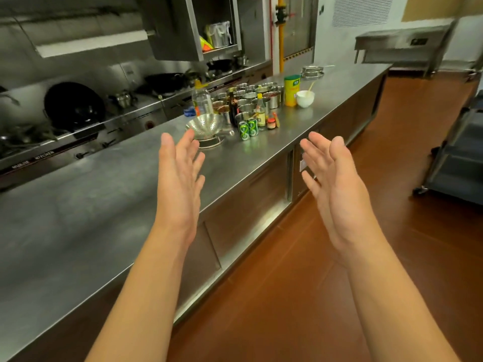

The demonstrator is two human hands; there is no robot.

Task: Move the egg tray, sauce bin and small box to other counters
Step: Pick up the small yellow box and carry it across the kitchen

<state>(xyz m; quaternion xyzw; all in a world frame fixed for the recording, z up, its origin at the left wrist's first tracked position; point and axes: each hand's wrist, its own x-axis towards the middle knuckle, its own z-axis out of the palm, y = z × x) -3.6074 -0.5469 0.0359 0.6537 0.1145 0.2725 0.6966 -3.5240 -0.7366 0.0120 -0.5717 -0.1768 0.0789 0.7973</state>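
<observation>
Both hands were held out in front of the person, palms turned toward each other with a wide gap between them. The left hand (180,176) hung above the long brushed stainless-steel counter (86,205), its fingers straight and slightly fanned, holding nothing. The right hand (332,178) hovered past the counter's front edge, over the reddish-brown floor (300,296), fingers likewise extended and loosely parted, also empty. That facing-palms posture looked like readiness to take something broad by its two sides (a tray or a bin, most likely), though nothing lay between them.

None of the task's things could be made out: no egg tray, no sauce bin and no small box appeared anywhere on this counter, so whether they had gone to other counters or sat out of view could not be told.

Farther along the counter stood a perforated steel colander (205,126) on its ring base, just beyond the left fingertips. Beside it were two green drink cans (248,129), then a cluster of small steel cups (251,96) with dark and pale sauce bottles among them, grouped close, probably for reach from the wok range (75,105) behind. A tall yellow canister with a green lid (292,90) stood next to a white bowl (304,98). The near stretch of counter under the left forearm bore nothing visible.
</observation>
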